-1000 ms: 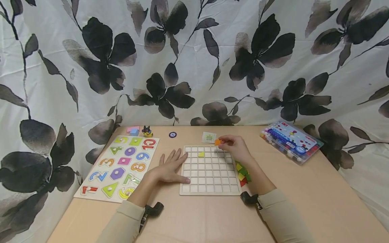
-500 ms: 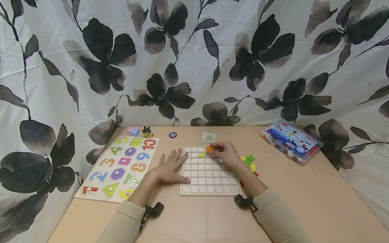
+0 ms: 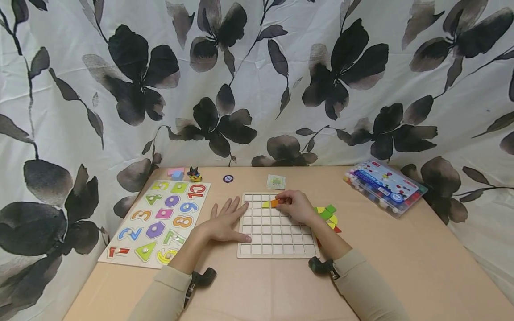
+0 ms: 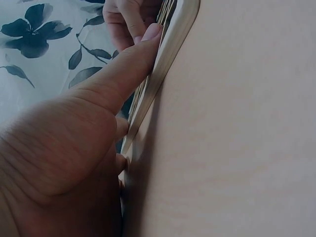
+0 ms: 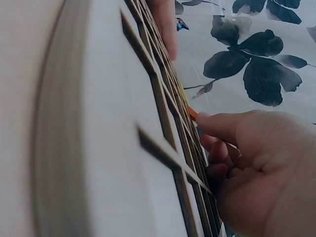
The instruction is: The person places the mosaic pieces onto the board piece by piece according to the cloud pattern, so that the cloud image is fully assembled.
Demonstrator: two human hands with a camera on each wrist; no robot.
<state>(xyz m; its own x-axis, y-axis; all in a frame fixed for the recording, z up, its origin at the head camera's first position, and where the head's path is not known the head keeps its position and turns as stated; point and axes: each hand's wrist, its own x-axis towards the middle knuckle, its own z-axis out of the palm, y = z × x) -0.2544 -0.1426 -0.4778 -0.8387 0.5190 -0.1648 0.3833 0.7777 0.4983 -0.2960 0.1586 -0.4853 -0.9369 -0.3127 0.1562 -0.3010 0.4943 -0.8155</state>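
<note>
A white board with a raised wooden grid (image 3: pixel 267 238) lies on the table. One yellow piece (image 3: pixel 266 204) sits in a cell of its second row. Right beside it, my right hand (image 3: pixel 298 207) pinches an orange piece (image 3: pixel 274 203) between thumb and fingers, at the cell to the right; the right wrist view shows this orange piece (image 5: pixel 192 113) at the thumb tip, low against the grid. My left hand (image 3: pixel 222 224) rests with spread, straight fingers on the board's left edge, its thumb on the lower left part. Its thumb lies along the rim in the left wrist view.
Loose green, yellow and red pieces (image 3: pixel 330 215) lie right of the board, partly behind my right forearm. A patterned card (image 3: pixel 276 182) lies behind it. A number puzzle board (image 3: pixel 160 223) is at left, a clear plastic case (image 3: pixel 385 187) at back right, a small figurine (image 3: pixel 194 174) at the back.
My right hand has brought the orange piece from beside the card leftward and down onto the grid, next to the yellow piece. The left hand has stayed in place.
</note>
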